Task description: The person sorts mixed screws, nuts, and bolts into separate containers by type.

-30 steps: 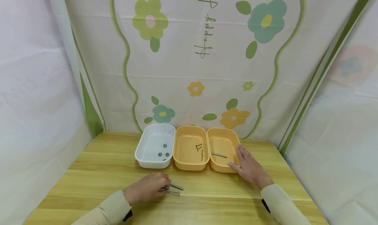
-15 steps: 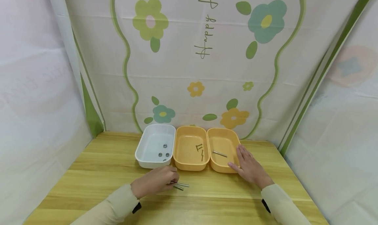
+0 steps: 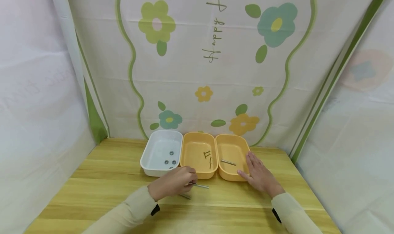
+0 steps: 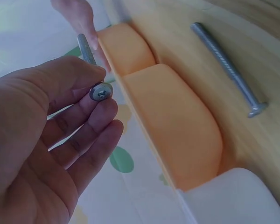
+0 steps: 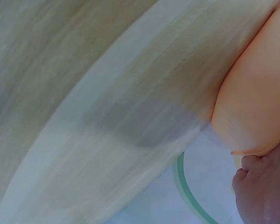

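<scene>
My left hand [image 3: 173, 183] pinches a silver bolt [image 4: 101, 91] between thumb and fingers, just in front of the middle yellow bin [image 3: 197, 148]. In the left wrist view the bolt's round socket head faces the camera and its threaded shank points away. Below that hand, a second bolt [image 4: 226, 65] lies on the table. My right hand [image 3: 261, 176] rests against the outer side of the right yellow bin [image 3: 231, 146], its fingers extended along the rim. One bolt [image 3: 228, 162] is inside this bin.
A white bin [image 3: 158, 148] with several hex nuts [image 3: 171, 153] stands left of the yellow bins, all in a row. Several small screws [image 3: 207, 154] lie in the middle one. Behind them rises a flowered cloth [image 3: 184, 63]; the wooden table [image 3: 231, 206] extends in front.
My left hand has moved right and toward the bins, carrying one bolt away from the other, which stays on the table. My right hand has kept its place.
</scene>
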Tool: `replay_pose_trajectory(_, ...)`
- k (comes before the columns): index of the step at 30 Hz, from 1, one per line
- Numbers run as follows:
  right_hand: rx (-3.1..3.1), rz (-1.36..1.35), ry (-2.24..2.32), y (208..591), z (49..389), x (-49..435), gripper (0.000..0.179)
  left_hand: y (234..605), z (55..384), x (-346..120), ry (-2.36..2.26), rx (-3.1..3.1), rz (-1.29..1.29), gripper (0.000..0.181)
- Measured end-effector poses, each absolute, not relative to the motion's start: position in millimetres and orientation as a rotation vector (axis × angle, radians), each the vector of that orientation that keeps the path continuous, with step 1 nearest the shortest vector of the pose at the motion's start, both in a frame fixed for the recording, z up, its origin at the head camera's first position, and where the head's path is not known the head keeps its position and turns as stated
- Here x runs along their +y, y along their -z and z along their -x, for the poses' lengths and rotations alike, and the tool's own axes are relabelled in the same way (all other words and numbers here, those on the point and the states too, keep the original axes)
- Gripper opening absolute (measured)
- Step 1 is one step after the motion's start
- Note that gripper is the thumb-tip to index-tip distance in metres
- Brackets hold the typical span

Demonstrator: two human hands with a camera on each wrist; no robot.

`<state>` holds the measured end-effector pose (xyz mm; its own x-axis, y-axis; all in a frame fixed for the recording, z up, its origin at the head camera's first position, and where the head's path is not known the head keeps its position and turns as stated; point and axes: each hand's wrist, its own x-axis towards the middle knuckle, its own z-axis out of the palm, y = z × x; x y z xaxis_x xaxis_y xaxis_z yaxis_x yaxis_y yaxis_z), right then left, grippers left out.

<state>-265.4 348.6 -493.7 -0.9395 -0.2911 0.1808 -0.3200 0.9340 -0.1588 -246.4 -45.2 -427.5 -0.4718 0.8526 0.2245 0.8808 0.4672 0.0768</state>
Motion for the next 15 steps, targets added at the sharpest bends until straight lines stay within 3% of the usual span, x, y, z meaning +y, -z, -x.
replay_pose_trajectory(15, -2.926, -0.464, -0.292, 493.1, 263.9, 346.3, 0.093, 414.0, 265.4, -15.2, 0.262, -2.512, 1.451, 0.017)
